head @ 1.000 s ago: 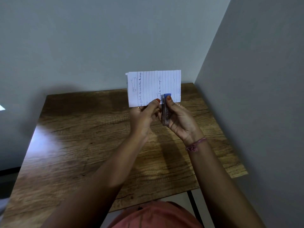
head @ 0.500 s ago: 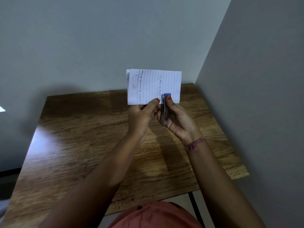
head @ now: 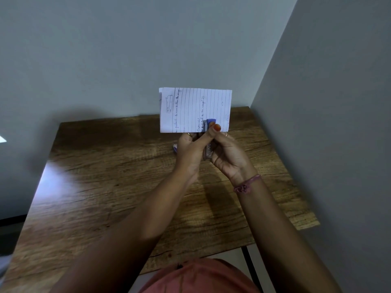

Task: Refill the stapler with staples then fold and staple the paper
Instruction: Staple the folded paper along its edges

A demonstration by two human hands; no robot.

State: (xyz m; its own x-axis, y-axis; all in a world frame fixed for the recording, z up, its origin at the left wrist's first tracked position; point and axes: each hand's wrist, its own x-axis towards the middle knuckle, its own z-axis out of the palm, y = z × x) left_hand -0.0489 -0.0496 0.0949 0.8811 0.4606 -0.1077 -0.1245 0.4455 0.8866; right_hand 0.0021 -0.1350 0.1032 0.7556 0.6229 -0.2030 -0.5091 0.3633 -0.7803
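Hiding most of the stapler (head: 209,135), both hands grip it.

Folded lined paper (head: 195,109) in blue-tipped stapler (head: 209,134)

The lined paper (head: 195,109) carries handwriting too small to read.

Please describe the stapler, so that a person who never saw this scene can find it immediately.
Above the far part of the wooden table, two hands hold up a folded lined paper. The stapler stands at its lower edge, gripped by the right hand. Its blue tip over the white sheet sets it apart.
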